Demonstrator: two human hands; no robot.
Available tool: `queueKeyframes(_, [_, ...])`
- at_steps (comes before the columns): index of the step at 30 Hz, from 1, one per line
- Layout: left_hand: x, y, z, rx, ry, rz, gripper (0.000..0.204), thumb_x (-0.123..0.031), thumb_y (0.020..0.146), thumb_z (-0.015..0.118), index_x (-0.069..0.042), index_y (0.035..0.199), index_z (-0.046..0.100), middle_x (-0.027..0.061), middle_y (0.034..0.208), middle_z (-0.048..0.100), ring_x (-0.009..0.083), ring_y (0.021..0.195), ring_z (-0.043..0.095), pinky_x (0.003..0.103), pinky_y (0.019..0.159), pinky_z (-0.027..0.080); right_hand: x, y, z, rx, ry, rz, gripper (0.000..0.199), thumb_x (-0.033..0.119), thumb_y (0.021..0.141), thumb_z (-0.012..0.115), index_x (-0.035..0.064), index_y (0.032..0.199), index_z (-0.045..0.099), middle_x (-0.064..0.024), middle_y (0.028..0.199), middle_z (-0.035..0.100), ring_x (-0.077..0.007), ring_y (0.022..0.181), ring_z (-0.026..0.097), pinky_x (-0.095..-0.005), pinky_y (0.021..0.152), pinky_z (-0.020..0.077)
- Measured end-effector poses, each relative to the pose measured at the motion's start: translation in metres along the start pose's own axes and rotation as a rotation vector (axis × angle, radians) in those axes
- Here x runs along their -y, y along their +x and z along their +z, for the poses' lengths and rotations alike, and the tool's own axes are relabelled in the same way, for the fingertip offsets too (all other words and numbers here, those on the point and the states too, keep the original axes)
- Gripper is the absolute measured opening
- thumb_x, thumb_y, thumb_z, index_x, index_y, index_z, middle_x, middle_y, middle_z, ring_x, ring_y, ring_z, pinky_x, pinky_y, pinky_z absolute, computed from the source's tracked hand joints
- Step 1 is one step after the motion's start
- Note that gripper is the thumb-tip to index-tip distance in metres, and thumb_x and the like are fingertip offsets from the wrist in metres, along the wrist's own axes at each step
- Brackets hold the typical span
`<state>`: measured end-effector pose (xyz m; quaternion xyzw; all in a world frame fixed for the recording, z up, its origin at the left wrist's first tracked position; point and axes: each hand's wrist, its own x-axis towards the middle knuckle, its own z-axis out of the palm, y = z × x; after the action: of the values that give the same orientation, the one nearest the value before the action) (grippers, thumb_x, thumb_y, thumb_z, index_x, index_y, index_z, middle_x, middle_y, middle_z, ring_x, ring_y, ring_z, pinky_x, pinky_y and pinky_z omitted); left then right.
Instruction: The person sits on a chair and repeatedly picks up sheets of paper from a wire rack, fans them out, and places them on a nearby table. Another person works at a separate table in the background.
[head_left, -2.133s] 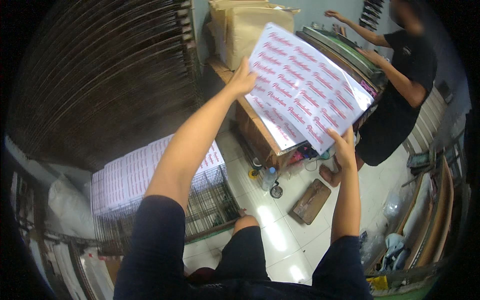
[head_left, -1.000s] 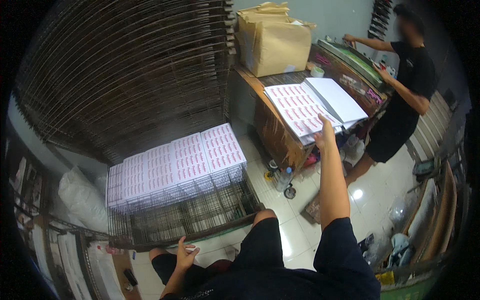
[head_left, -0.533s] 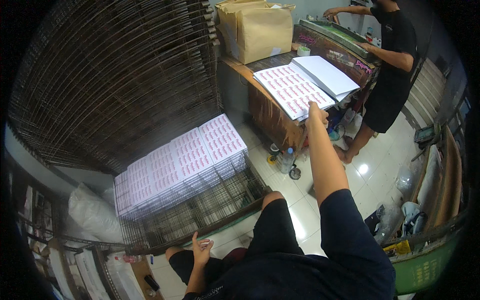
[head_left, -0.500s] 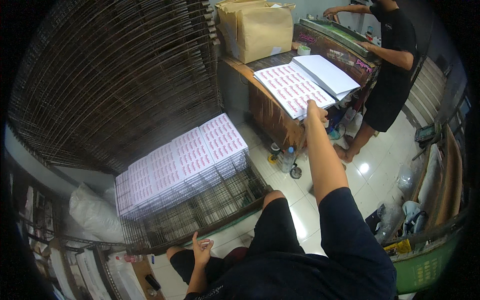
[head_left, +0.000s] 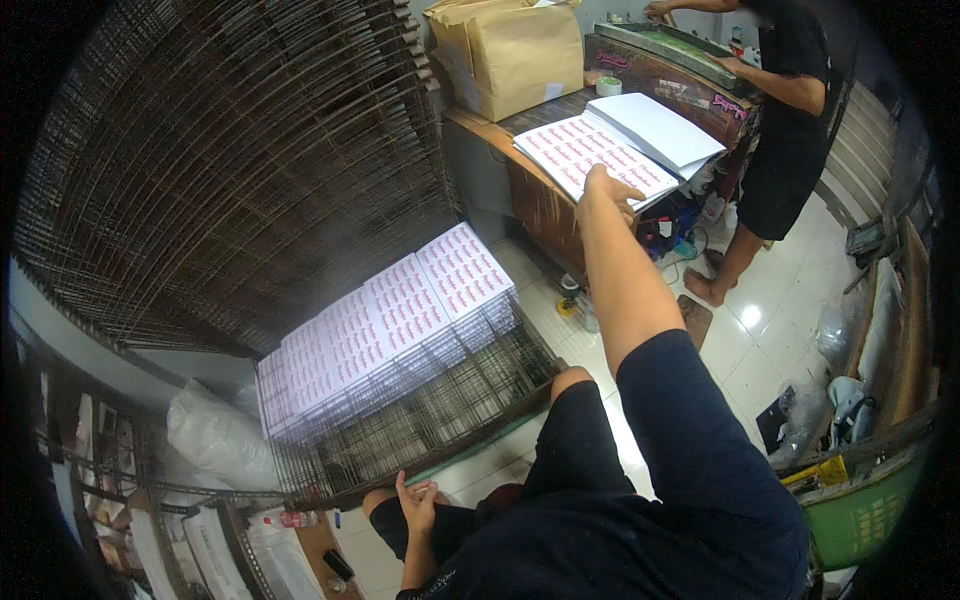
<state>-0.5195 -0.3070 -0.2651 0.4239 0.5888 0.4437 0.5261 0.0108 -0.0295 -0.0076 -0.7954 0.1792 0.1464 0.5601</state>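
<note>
My right arm reaches forward to the near edge of a stack of printed sheets [head_left: 560, 150], white with rows of red lettering. There my right hand [head_left: 608, 188] touches the top sheet, its thumb and a finger spread apart. What the lower fingers do is partly hidden. Folded or curled white sheets [head_left: 665, 130] lie against the stack's far right side. Low in front of my body, my left hand [head_left: 418, 500] is empty, a finger stretched out and others loosely bent. Nearest to it is a wire drying rack [head_left: 430, 440] carrying several overlapping printed sheets [head_left: 400, 310].
Raised rack frames [head_left: 230, 170] lean over the left side. A large brown paper package [head_left: 525, 60] stands on the wooden table [head_left: 540, 190]. At the back right, a co-worker [head_left: 790, 130] handles a framed screen [head_left: 680, 50]. A green crate [head_left: 860, 520] sits at lower right.
The view has shifted a little. My right hand has moved left along the stack's near edge, and its fingers are more spread. My left hand stays low near the rack.
</note>
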Motion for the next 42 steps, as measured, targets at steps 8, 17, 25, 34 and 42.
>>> queueKeyframes(8, [0.004,-0.003,-0.02,-0.051,-0.032,0.004,0.086,-0.005,0.077,0.07,-0.003,0.141,0.013,0.0144,0.093,0.059,0.0155,0.077,0.059,0.025,0.069,0.047,0.018,0.056,0.005,0.096,0.335,0.273,0.088,0.037,0.066,0.07,-0.0088,0.129,0.028,-0.0262,0.125,0.038,-0.0355,0.117,0.039,-0.0402,0.1,0.0344])
queueKeyframes(17, [-0.007,-0.015,-0.021,-0.11,0.012,-0.005,0.085,-0.005,0.077,0.069,-0.002,0.141,0.013,0.0124,0.085,0.061,0.0144,0.069,0.058,0.023,0.058,0.046,0.027,0.041,-0.021,0.185,0.454,0.204,0.067,0.019,0.068,0.074,-0.0064,0.121,0.042,-0.0204,0.118,0.054,-0.0311,0.108,0.056,-0.035,0.09,0.0475])
queueKeyframes(25, [-0.017,-0.01,-0.006,-0.096,0.019,-0.004,0.083,-0.003,0.077,0.068,0.0,0.14,0.015,0.012,0.087,0.062,0.0166,0.075,0.06,0.027,0.068,0.048,-0.002,0.133,0.016,0.828,0.731,0.15,0.048,-0.007,0.073,0.058,-0.0059,0.119,0.046,-0.0197,0.105,0.06,-0.0337,0.091,0.063,-0.0473,0.071,0.0543])
queueKeyframes(34, [-0.137,0.099,0.126,0.382,0.297,0.429,0.069,-0.013,0.077,0.072,-0.005,0.135,0.035,0.0094,0.092,0.058,0.0175,0.085,0.058,0.032,0.076,0.049,0.013,0.112,0.015,0.579,0.509,-0.504,0.033,0.0,0.071,0.06,-0.0057,0.104,0.062,-0.0173,0.097,0.065,-0.0244,0.085,0.064,-0.0352,0.073,0.0504])
queueKeyframes(42, [-0.317,0.245,0.338,0.479,0.464,0.804,0.091,-0.032,0.067,0.08,-0.006,0.138,0.03,0.0193,0.116,0.055,0.03,0.109,0.052,0.04,0.094,0.041,0.027,0.147,-0.051,1.076,0.438,-0.985,0.03,0.007,0.077,0.067,-0.0037,0.105,0.061,-0.0108,0.097,0.066,-0.0166,0.083,0.062,-0.0299,0.077,0.0488])
